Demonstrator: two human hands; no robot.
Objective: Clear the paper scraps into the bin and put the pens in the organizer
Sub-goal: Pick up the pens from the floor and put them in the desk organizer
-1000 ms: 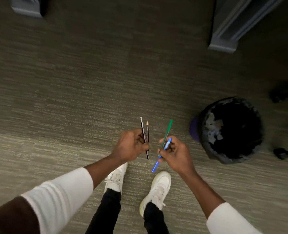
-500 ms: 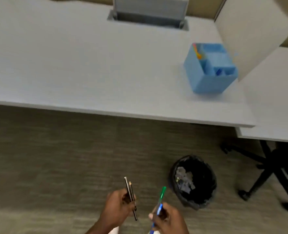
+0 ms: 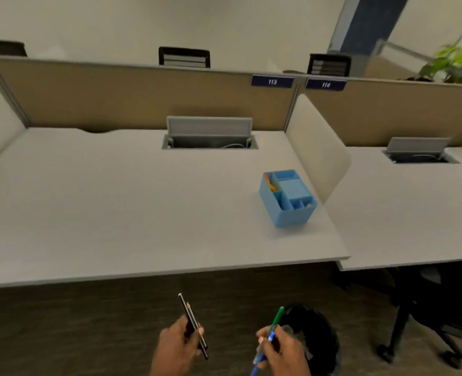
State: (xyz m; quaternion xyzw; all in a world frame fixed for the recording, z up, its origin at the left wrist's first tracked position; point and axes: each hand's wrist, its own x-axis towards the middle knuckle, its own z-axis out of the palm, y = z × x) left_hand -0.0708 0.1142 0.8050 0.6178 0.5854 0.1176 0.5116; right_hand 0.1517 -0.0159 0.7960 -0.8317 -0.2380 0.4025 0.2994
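Observation:
My left hand [image 3: 176, 348] grips two thin dark pens [image 3: 190, 318] at the bottom centre, their tips pointing up and left. In my right hand [image 3: 284, 351] sit a green pen [image 3: 277, 316] and a blue pen [image 3: 262, 354]. The black bin [image 3: 323, 329] stands on the carpet just behind my right hand, with pale paper scraps partly visible inside. On the right part of the white desk [image 3: 116, 213] rests the blue organizer [image 3: 288, 199], with an orange item in its left slot. Both hands are below the desk's front edge.
A curved white divider [image 3: 319, 147] rises right of the organizer. An open cable hatch [image 3: 209, 134] sits at the back of the desk. A black office chair [image 3: 430, 316] stands under the neighbouring desk at right. Tan partition panels run behind.
The view has tilted up from the floor to the desk and partitions. My hands keep the same pens and now sit at the bottom edge; the bin lies behind my right hand.

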